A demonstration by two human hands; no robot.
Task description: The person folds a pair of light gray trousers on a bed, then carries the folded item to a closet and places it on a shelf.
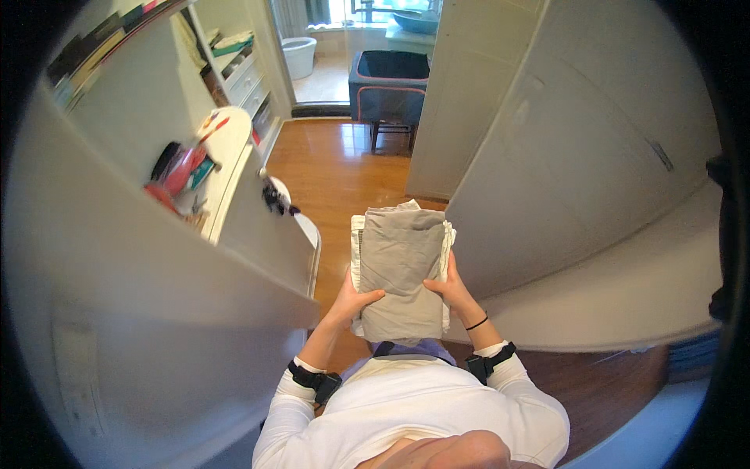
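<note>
Both my hands carry a stack of folded cloths [402, 270] in front of my body. The top piece is grey-beige, and white layers show at its sides and far edge. My left hand [349, 301] grips the left side, thumb resting on the top cloth. On the right side my right hand [453, 289] does the same, its thumb also on top. The other fingers of both hands are hidden beneath the stack. A thin dark band circles my right wrist, and black straps wrap both forearms.
Walls [547, 180] stand close on both sides. Left, a white shelf [226, 168] with a red pouch and small items juts out at a rounded end. Ahead, wooden floor [320, 156] leads to a dark fabric bin [391, 102] on legs and a room with a white toilet [298, 59].
</note>
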